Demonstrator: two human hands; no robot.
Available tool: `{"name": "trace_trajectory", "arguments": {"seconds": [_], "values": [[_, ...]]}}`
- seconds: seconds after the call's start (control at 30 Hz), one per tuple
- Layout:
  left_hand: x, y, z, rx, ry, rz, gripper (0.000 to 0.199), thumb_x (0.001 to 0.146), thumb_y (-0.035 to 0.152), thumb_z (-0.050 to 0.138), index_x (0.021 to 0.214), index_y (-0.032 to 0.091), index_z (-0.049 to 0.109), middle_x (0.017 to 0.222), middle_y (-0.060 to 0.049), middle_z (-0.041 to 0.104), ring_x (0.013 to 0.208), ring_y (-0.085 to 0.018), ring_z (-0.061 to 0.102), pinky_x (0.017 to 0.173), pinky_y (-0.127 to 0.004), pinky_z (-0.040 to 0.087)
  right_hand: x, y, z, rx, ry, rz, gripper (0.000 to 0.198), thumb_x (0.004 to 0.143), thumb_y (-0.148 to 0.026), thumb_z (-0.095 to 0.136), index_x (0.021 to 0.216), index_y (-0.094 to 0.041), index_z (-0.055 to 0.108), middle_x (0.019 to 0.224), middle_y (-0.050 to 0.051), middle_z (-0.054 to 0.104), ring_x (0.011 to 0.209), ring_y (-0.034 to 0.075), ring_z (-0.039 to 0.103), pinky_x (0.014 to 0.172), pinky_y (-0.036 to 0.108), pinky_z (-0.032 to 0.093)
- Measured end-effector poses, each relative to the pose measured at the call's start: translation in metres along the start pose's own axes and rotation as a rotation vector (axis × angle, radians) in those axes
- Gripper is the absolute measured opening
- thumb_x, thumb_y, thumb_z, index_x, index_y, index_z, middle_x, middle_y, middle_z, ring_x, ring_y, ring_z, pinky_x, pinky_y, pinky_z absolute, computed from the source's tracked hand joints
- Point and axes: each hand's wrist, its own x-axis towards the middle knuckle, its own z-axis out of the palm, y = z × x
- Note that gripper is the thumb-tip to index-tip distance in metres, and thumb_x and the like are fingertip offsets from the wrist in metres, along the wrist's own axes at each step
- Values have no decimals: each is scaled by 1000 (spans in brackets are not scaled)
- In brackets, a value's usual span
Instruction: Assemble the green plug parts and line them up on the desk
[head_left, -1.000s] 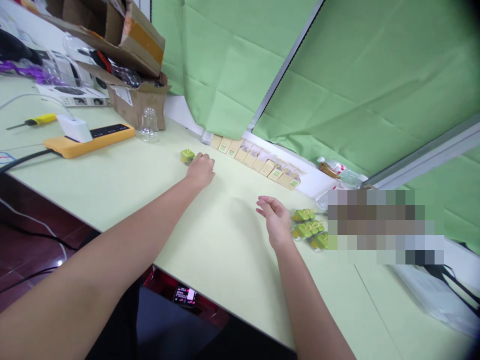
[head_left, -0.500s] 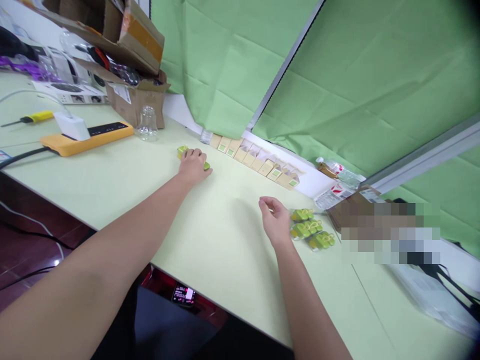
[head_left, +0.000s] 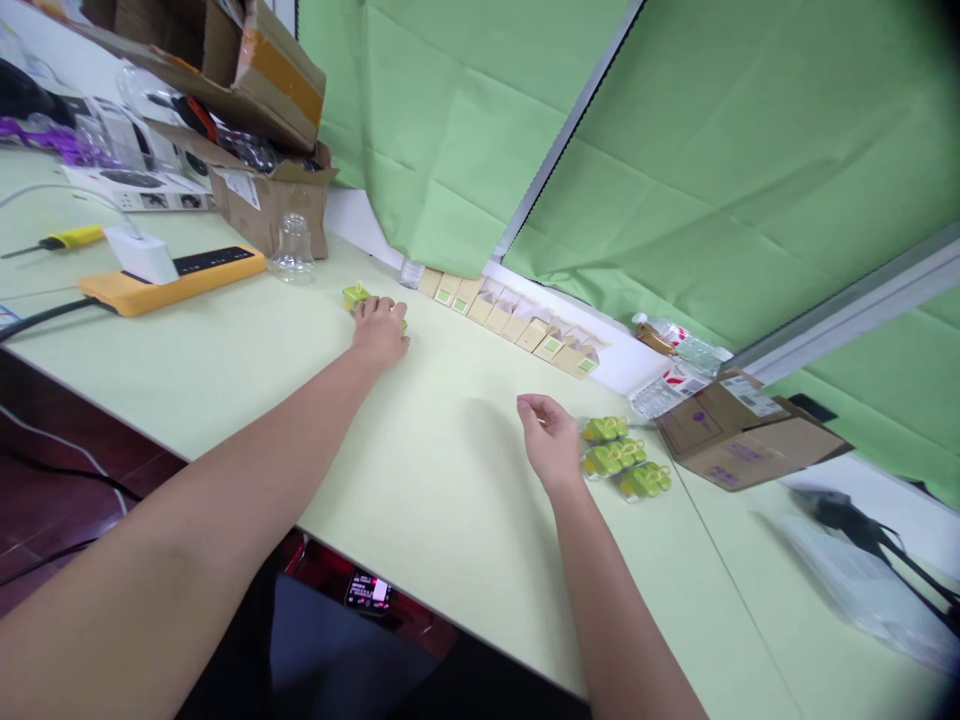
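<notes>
Nearest, at lower centre, we note one lit phone (head_left: 369,591) below the edge of the pale table (head_left: 442,520). Right hand (head_left: 551,440), right of centre: grip narrow, fingers curled in toward the thumb; we cannot tell whether the tips meet or hold anything. Just beside it, to the right in the frame, lie three clusters of green packs (head_left: 613,459) with yellow loops; we cannot settle the count of packs within each. Left hand (head_left: 381,333), left of centre: fingers spread over green material on the table; we cannot tell how firm the grip is. We see one green piece (head_left: 355,296) at its far left side and a sliver of green at its right. At left we count one yellow power strip (head_left: 172,280), one white charger (head_left: 141,256) on it and one yellow-handled screwdriver (head_left: 75,237). Farther back: one clear cup (head_left: 293,250), one row of small cardboard boxes (head_left: 517,322) (overlapping, count uncertain), and one carton (head_left: 750,430) at right.
</notes>
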Motion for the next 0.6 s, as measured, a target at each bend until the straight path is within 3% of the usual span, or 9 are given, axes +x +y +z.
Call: {"name": "trace_trajectory", "arguments": {"seconds": [0.1, 0.17, 0.23, 0.27, 0.5, 0.6], "values": [[-6, 18, -6, 21, 86, -35, 67, 83, 30, 59, 145, 16, 39, 157, -19, 27, 147, -46, 9, 116, -66, 7, 0, 1, 0, -3, -2, 1, 34, 80, -51, 63, 89, -19, 70, 95, 9, 73, 88, 22, 66, 82, 37, 52], [-13, 34, -8, -2, 113, 97, 71, 84, 29, 58, 150, 18, 34, 161, -16, 21, 150, -43, 2, 119, -64, 5, 0, 2, 1, -8, -3, 1, 34, 80, -51, 63, 89, -19, 70, 94, 9, 73, 87, 22, 66, 82, 37, 52], [-19, 47, -5, -25, 82, 266, 65, 86, 25, 54, 148, 21, 37, 160, -12, 25, 151, -37, 7, 122, -59, 6, 0, 2, 1, -10, -9, 4, 34, 80, -52, 63, 88, -19, 70, 94, 9, 73, 87, 22, 66, 83, 37, 52], [-22, 51, -1, -30, 60, 285, 61, 85, 22, 53, 145, 20, 41, 158, -12, 29, 150, -37, 12, 122, -58, 8, 0, 2, 1, -11, -12, 6, 34, 80, -52, 63, 88, -19, 70, 94, 9, 73, 88, 22, 66, 83, 37, 52], [-18, 34, 26, -96, -174, 268, 49, 83, 17, 49, 132, 10, 53, 147, -17, 43, 142, -30, 33, 119, -41, 31, -2, -2, 1, -35, -26, 26, 35, 79, -51, 62, 88, -18, 70, 93, 9, 73, 86, 22, 66, 82, 36, 51], [-13, 30, 22, -171, -174, 294, 43, 85, 16, 47, 126, 12, 58, 140, -14, 51, 133, -25, 43, 113, -36, 38, -2, -2, 2, -41, -36, 28, 35, 79, -51, 62, 89, -19, 71, 93, 9, 73, 85, 22, 65, 82, 36, 51]]}}
